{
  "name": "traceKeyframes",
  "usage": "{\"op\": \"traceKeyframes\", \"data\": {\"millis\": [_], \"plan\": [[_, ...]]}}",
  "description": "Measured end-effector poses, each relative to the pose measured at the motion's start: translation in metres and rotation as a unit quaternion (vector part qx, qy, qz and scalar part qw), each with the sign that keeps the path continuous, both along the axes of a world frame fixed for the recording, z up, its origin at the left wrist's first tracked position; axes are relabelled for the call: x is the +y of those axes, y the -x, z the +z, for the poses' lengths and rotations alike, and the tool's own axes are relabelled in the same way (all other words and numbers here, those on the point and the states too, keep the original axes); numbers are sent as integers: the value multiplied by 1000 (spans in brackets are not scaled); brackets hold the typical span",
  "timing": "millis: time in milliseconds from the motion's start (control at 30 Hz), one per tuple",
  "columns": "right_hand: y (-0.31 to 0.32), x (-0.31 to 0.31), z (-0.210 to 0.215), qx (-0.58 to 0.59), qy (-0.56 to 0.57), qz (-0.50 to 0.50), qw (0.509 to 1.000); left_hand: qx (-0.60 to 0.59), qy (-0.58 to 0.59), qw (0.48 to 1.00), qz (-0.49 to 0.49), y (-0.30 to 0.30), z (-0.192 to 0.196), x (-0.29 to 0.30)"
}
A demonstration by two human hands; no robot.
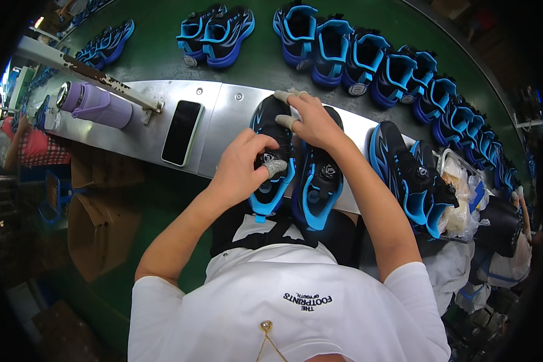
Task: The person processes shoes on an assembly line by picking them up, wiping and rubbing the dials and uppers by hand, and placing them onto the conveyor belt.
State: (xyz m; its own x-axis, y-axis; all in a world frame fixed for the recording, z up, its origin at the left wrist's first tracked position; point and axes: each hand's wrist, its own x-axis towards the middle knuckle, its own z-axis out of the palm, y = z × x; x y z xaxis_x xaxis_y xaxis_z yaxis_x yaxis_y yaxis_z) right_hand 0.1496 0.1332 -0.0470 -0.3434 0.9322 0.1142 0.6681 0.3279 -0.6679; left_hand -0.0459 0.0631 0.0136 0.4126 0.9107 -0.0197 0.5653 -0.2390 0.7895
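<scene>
Two black-and-blue sneakers lie side by side on a metal shelf (223,120) in front of me. My left hand (242,169) grips the left sneaker (270,193) near its round dial closure, a taped finger pressed on it. My right hand (311,123) rests over the toe ends of the left and the right sneaker (317,187), fingertips taped and holding a small white piece. Both forearms come up from my white shirt.
A black phone (181,132) and a purple bottle (96,105) lie on the shelf to the left. Another sneaker pair (410,175) sits at right beside a tray of plastic bags (461,193). Several blue sneakers (368,60) ride the green belt (157,48) beyond. Cardboard boxes (96,229) stand below left.
</scene>
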Motion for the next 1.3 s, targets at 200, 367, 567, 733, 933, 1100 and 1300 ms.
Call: {"op": "traceKeyframes", "data": {"millis": [200,367,567,733,933,1100,1300], "plan": [[14,7,-20,-37,28,4,999,-100,53,993,-27,0,-1,2],[12,0,-9,-37,47,10,998,-113,147,976,-113,10,-10,9],[10,2,-18,-51,37,1,998,-13,20,998,-50,0,-4,2],[11,7,-14,-62,43,0,997,-100,106,983,-114,7,-2,7],[12,8,-13,-70,65,-7,995,-26,40,999,-20,-1,-7,-1],[15,10,-9,-82,79,-16,993,-126,175,968,-129,11,-10,14],[13,8,-10,-79,71,-19,994,-33,-2,999,-28,-6,-11,0]]}}
